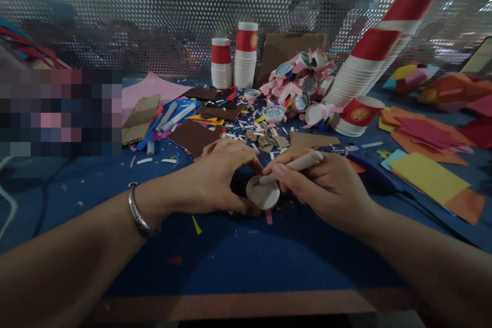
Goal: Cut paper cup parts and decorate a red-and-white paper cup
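My left hand (226, 177) curls round the left side of a small round white cup piece (265, 197), thumb at the near edge and fingers at the far edge. A pink paper tab (269, 217) sticks out below this piece. In my right hand (323, 184) a white marker (302, 164) is gripped like a pen, its lower end at the cup piece's inner face. The marker's tip is too small to make out. Behind my hands lies a heap of similar cup pieces (302, 84) with pink tabs and blue grid drawings.
Stacked red and white paper cups (246, 56) stand at the back, and more cup stacks (365, 66) lean at the right. Markers (169, 115), brown paper (198, 138) and scraps lie left of centre. Coloured paper sheets (430, 177) and a dark cable (426, 207) lie at right.
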`<control>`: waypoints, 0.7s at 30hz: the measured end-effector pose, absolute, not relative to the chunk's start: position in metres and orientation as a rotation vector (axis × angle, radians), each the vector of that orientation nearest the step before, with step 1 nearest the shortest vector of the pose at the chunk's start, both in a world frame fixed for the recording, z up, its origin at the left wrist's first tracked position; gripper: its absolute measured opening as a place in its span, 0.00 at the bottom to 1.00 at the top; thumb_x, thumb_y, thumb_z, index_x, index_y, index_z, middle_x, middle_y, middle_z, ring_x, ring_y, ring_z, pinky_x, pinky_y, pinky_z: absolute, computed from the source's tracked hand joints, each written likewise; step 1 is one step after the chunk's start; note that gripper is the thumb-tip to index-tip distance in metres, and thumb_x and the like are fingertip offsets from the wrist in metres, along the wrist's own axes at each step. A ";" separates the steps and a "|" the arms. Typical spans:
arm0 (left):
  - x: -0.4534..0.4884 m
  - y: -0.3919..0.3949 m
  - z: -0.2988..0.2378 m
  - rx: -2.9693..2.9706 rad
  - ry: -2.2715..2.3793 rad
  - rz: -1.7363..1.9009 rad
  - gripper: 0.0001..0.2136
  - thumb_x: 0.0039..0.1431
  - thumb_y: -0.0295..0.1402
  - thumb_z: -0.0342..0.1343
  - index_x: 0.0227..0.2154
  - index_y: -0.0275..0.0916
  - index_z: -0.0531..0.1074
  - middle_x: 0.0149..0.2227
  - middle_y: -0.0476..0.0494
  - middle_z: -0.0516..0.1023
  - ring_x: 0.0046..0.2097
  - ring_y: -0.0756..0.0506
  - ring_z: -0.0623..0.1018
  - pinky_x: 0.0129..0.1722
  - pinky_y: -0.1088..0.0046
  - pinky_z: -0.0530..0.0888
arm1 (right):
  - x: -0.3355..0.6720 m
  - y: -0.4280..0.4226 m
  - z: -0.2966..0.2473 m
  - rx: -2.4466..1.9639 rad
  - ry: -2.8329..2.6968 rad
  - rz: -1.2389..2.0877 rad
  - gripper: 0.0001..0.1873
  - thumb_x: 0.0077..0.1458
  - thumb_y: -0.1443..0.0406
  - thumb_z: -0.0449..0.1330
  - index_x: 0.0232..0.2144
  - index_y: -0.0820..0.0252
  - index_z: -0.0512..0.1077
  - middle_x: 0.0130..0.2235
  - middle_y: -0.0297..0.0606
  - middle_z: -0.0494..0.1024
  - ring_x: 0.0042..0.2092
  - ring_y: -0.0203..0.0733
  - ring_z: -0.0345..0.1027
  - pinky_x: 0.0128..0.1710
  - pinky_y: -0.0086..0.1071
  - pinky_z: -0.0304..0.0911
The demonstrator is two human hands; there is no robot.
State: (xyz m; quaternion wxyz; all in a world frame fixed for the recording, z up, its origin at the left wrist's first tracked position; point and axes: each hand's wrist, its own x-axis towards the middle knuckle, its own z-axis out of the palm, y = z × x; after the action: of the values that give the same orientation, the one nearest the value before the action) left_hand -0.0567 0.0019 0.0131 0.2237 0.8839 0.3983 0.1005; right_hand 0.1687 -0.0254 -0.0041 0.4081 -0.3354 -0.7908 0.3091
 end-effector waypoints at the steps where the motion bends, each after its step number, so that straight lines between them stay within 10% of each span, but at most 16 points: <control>1: -0.057 0.002 0.013 2.442 1.098 0.280 0.28 0.43 0.50 0.73 0.46 0.45 0.76 0.56 0.40 0.73 0.62 0.29 0.67 0.63 0.46 0.62 | 0.169 -0.026 -0.004 -0.840 -1.992 0.779 0.15 0.68 0.65 0.58 0.27 0.58 0.74 0.32 0.34 0.79 0.25 0.30 0.66 0.24 0.28 0.61; 21: -0.057 0.001 0.016 2.392 1.093 0.251 0.24 0.46 0.48 0.72 0.46 0.47 0.77 0.58 0.41 0.73 0.64 0.28 0.65 0.63 0.44 0.60 | 0.174 -0.028 -0.003 -0.787 -1.993 0.773 0.15 0.64 0.70 0.59 0.24 0.59 0.73 0.29 0.33 0.79 0.28 0.33 0.71 0.27 0.27 0.65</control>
State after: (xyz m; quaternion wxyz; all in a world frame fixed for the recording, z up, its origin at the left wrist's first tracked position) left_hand -0.0575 0.0011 0.0164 0.2472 0.8774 0.4007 0.0922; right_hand 0.1742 -0.0276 -0.0025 0.4185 -0.3138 -0.7946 0.3083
